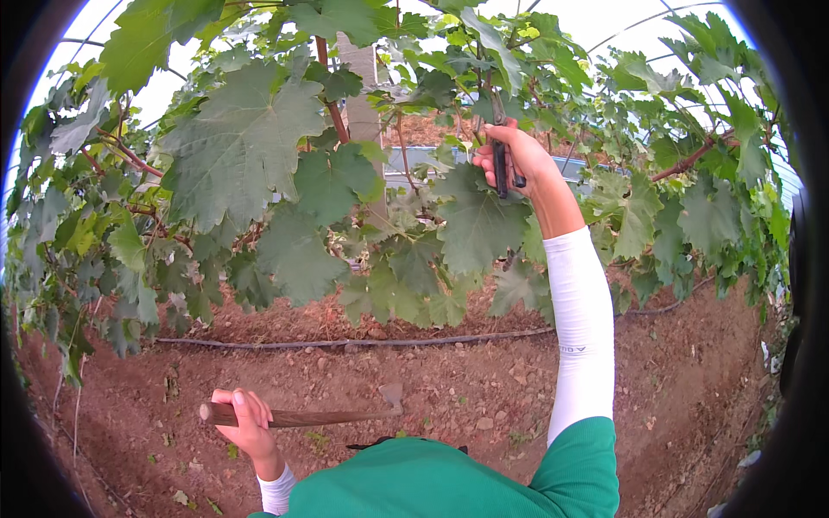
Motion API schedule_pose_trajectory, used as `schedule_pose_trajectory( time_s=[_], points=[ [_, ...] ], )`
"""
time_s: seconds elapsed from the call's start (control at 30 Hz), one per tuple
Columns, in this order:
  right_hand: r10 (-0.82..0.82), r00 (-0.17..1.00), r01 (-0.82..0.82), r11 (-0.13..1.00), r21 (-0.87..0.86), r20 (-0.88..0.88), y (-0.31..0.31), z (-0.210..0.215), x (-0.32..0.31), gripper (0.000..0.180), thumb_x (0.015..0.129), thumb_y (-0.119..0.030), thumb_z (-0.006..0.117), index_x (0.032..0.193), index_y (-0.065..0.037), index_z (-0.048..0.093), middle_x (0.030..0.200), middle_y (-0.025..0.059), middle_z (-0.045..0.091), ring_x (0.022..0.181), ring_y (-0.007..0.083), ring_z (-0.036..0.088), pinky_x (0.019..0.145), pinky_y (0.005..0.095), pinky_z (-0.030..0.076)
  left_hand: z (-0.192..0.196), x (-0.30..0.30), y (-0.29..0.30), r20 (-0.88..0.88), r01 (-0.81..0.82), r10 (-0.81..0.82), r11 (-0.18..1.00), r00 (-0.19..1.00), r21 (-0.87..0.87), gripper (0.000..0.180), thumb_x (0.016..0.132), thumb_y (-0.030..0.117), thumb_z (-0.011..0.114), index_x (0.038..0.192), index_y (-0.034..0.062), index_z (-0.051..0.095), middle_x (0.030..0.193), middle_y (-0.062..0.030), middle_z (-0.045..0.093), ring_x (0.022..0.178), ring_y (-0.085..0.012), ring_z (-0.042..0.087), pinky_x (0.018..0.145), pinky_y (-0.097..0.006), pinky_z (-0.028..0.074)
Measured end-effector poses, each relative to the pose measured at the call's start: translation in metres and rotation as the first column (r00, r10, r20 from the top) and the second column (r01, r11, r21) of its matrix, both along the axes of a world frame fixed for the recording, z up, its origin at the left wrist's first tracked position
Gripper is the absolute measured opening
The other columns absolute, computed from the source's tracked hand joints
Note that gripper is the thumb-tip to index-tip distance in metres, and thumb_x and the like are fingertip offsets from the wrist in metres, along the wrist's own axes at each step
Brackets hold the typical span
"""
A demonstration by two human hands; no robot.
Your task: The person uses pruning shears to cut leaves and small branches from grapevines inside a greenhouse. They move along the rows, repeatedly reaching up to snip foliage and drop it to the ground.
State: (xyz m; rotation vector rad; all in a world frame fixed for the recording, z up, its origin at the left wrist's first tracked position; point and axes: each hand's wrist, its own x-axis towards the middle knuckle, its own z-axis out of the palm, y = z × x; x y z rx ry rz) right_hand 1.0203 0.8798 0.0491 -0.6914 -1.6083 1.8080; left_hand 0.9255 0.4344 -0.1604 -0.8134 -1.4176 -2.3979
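My right hand is raised among the grape leaves and closed round black-handled pruning shears. Their blades point up into the foliage, and leaves and stems partly hide the tips. Whether the blades touch a stem I cannot tell. Low at the left, my left hand is wrapped round the wooden handle of what looks like a small hoe. It lies almost level in front of my body, its flat greyish head at the right end. Broad grape leaves hang before me, with one large leaf just below the shears.
A brown vine stem rises beside a pale post. Along the reddish soil runs a dark irrigation hose, with stones and small weeds about it. Vine branches reach across at the right, under a curved greenhouse frame.
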Motion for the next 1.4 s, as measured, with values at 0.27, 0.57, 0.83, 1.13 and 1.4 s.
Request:
schedule_pose_trajectory(
  time_s=[0.27,0.57,0.83,1.13,1.4],
  points=[
    [-0.035,0.996,0.059,0.948,0.313,-0.083,-0.046,-0.011,0.011,0.042,0.089,-0.038,0.058,0.096,0.003,0.057,0.076,0.0111,0.065,0.059,0.0135,0.061,0.053,0.0264,0.052,-0.003,-0.020,-0.003,0.028,-0.008,0.008,1.000,1.000,0.003,0.022,0.098,0.015,0.044,0.078,0.0101,0.035,0.051,0.0042,0.031,0.039,-0.0037,0.027,0.035,-0.020,0.026],
    [0.134,0.990,-0.139,0.931,0.338,0.039,-0.097,-0.040,-0.007,0.040,0.089,-0.037,0.059,0.092,0.003,0.057,0.075,0.0102,0.065,0.062,0.0137,0.062,0.058,0.0273,0.052,0.001,-0.035,0.001,0.016,0.016,-0.016,1.000,1.000,0.009,0.022,0.098,0.016,0.046,0.080,0.0097,0.036,0.051,0.0038,0.031,0.038,-0.0043,0.027,0.035,-0.020,0.027],
    [-0.116,0.970,0.231,0.706,0.670,-0.213,-0.129,-0.089,-0.069,0.031,0.083,-0.021,0.064,0.101,0.003,0.053,0.092,0.0135,0.060,0.079,0.0268,0.059,0.071,0.0334,0.047,0.003,-0.037,0.011,-0.013,0.028,-0.028,1.000,1.000,-0.014,0.022,0.098,0.016,0.046,0.079,0.0101,0.036,0.051,0.0041,0.030,0.038,-0.0044,0.027,0.036,-0.020,0.027],
    [0.079,0.889,0.296,0.652,0.698,-0.451,-0.176,-0.109,-0.128,0.047,0.077,-0.009,0.065,0.117,0.003,0.044,0.118,0.0215,0.050,0.097,0.0373,0.056,0.082,0.0410,0.046,0.000,-0.036,0.003,0.006,0.015,-0.015,1.000,1.000,-0.008,0.020,0.097,0.014,0.045,0.081,0.0104,0.035,0.050,0.0030,0.033,0.037,-0.0053,0.028,0.035,-0.021,0.027],
    [0.186,0.897,-0.017,0.921,0.389,-0.400,-0.170,-0.141,-0.137,0.026,0.086,-0.015,0.064,0.104,-0.001,0.052,0.084,0.0061,0.060,0.073,0.0168,0.059,0.072,0.0296,0.047,-0.005,-0.030,-0.012,0.012,-0.039,0.039,0.999,0.999,0.019,0.019,0.098,0.014,0.044,0.080,0.0111,0.037,0.049,0.0047,0.030,0.037,-0.0036,0.026,0.034,-0.020,0.026]
  ],
)
